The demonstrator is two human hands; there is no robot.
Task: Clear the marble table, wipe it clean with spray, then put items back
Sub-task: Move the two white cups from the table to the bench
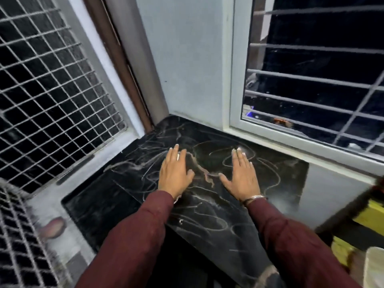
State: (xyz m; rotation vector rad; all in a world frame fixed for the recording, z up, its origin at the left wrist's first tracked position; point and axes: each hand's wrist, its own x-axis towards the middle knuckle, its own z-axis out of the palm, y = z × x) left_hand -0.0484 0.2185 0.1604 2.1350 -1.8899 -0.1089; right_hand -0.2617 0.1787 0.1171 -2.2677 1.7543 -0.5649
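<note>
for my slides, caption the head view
Left hand and right hand rest flat on the black white-veined marble table.

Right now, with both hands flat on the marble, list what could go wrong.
1. The left hand and right hand lie spread on the marble table; palms may leave smears on a dark surface that shows every mark.
2. The maroon sleeves cross the table's front edge and could drag across it.
3. The bangle on the right wrist sits close to the stone and might scrape it.
</note>
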